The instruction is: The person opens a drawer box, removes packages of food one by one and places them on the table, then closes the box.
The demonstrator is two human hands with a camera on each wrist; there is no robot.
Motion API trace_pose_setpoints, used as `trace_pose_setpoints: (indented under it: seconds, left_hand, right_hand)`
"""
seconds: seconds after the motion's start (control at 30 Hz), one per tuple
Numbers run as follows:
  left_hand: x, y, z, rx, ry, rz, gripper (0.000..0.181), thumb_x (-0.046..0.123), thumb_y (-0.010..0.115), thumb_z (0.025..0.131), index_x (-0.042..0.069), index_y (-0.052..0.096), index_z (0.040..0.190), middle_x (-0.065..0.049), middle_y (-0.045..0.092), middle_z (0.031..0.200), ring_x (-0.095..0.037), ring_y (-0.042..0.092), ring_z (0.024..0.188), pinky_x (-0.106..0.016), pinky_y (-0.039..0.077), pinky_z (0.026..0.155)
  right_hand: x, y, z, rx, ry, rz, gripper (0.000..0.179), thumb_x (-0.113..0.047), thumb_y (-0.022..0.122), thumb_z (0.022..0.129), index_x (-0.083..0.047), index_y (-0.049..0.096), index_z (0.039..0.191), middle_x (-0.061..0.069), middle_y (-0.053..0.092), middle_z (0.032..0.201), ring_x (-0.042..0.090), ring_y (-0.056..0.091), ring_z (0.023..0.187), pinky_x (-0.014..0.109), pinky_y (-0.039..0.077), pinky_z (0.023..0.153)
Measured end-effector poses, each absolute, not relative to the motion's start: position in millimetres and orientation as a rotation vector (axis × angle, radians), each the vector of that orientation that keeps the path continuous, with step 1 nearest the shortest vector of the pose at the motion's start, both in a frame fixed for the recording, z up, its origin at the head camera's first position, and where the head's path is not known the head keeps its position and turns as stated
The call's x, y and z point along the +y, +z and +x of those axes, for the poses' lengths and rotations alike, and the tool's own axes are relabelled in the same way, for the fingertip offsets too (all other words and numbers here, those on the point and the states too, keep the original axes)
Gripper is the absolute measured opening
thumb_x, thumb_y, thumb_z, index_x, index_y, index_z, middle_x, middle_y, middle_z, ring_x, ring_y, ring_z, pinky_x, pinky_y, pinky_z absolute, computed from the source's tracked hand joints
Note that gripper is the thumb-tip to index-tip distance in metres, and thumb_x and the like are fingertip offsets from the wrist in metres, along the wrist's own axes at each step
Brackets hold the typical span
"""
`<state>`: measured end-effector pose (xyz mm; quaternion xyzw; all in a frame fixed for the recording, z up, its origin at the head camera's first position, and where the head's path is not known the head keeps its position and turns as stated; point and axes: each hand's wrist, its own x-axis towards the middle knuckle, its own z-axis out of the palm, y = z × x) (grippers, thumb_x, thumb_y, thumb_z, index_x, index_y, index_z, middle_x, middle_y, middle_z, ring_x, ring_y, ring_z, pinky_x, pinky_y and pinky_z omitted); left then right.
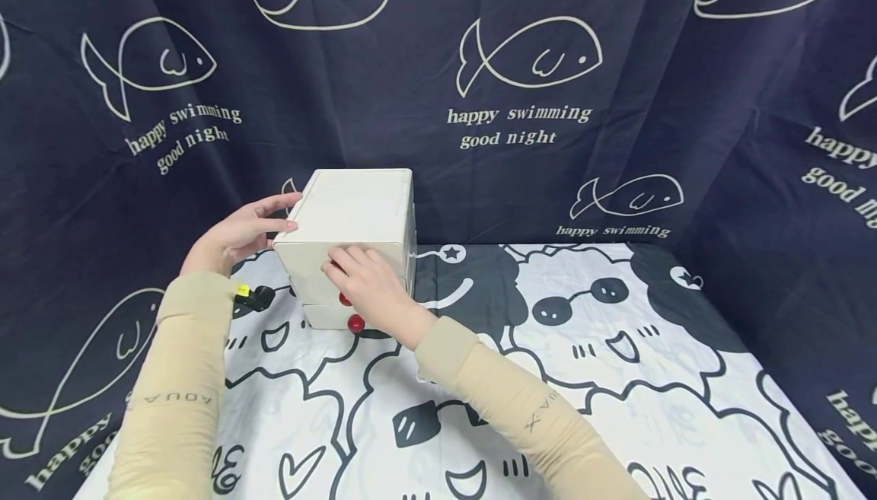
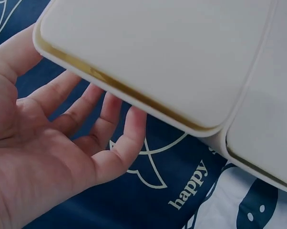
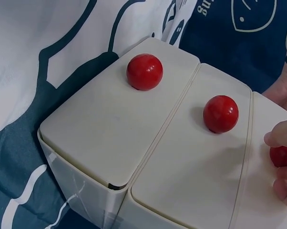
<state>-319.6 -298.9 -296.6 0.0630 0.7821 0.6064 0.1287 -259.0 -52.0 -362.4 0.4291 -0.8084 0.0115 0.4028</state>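
Note:
A white cabinet [image 1: 352, 207] of three stacked drawers stands on the cloth-covered table, each drawer front bearing a round red knob. The right hand [image 1: 373, 287] is at the front of the top drawer [image 3: 265, 181]. Its thumb and fingers pinch that drawer's red knob [image 3: 281, 156], which the hand hides in the head view. The middle knob [image 3: 220, 114] and bottom knob [image 3: 144, 71] are untouched. At the cabinet's upper left edge rests the left hand [image 1: 236, 234]. In the left wrist view its loosely bent fingers [image 2: 135, 126] touch the cabinet's side. All drawers look closed.
A small black object with a yellow tag [image 1: 253, 297] is by the left wrist. The white tablecloth [image 1: 617, 439] has cartoon sheep printed on it. Behind the cabinet hangs a dark blue curtain [image 1: 384, 97] with fish drawings.

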Motion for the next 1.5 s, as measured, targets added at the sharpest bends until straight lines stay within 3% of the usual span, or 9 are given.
trace_pose_setpoints:
  seconds: [0.2,0.57,1.07,1.5]
  left_hand:
    - [-298.0,-298.3,-320.4,2.197,1.819,0.197,0.074,0.003,0.062,0.088,0.01,0.022,0.15,0.004,0.035,0.13,-0.006,0.059,0.095,-0.029,0.052,0.075]
    - [-294.8,-293.1,-313.1,2.198,1.787,0.133,0.078,0.006,0.063,0.089,0.014,0.018,0.152,-0.01,0.016,0.154,-0.006,0.05,0.104,-0.028,0.051,0.077]
    - [-294.4,-294.5,-316.8,2.23,1.757,0.141,0.077,0.006,0.062,0.089,0.013,0.017,0.152,-0.01,0.019,0.152,-0.007,0.049,0.104,-0.028,0.05,0.078]
    - [-289.3,-291.3,-317.0,2.219,1.769,0.109,0.079,0.001,0.062,0.087,0.011,0.018,0.151,-0.01,0.02,0.149,-0.007,0.052,0.099,-0.026,0.051,0.076]
  right_hand:
    - [-51.0,-360.8,-257.9,-2.045,0.04,1.079,0.027,-0.009,0.062,0.088,-0.016,0.065,0.114,0.001,0.057,0.116,0.017,0.052,0.102,0.026,0.041,0.078]
    - [-52.2,-360.1,-253.1,-2.085,0.006,1.085,0.031,-0.008,0.062,0.088,-0.015,0.064,0.117,0.002,0.056,0.119,0.018,0.052,0.104,0.027,0.042,0.082]
    - [-57.1,-365.2,-252.7,-2.02,0.0,1.048,0.03,-0.009,0.067,0.082,-0.012,0.064,0.111,0.003,0.056,0.113,0.019,0.051,0.094,0.025,0.042,0.075]
    - [-57.5,-364.3,-251.0,-2.0,0.022,1.05,0.027,-0.01,0.069,0.081,-0.012,0.064,0.108,0.003,0.056,0.111,0.018,0.052,0.093,0.026,0.043,0.078]
